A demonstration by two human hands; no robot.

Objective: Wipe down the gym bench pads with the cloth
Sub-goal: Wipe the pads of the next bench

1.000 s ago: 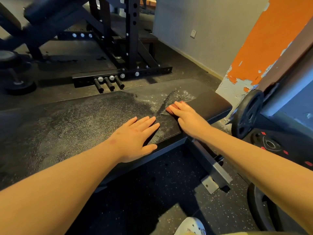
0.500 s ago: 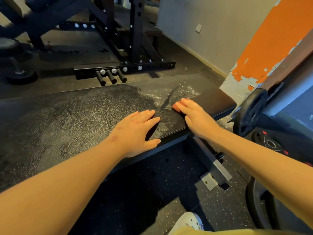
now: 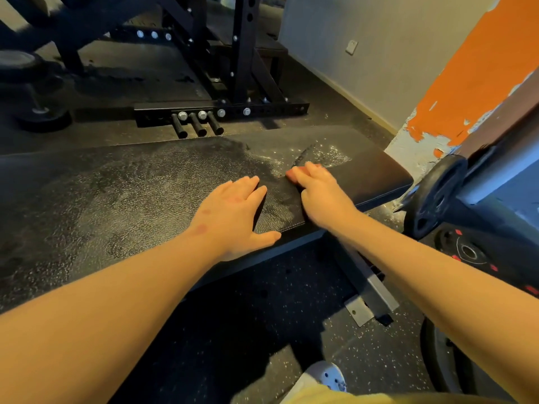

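Left hand point(image 3: 233, 214) lies flat, fingers straight, on bench pad point(image 3: 116, 199); right hand point(image 3: 320, 196) presses cloth point(image 3: 290, 174), fingers extended.

Two hands point(image 3: 233, 212) point(image 3: 323, 196), one cloth point(image 3: 289, 174), one bench pad point(image 3: 116, 199)

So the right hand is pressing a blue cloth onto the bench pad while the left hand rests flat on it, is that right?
Not quite: the cloth under the right hand is reddish-pink, not blue, as the head view shows. The left hand does rest flat on the bench pad.
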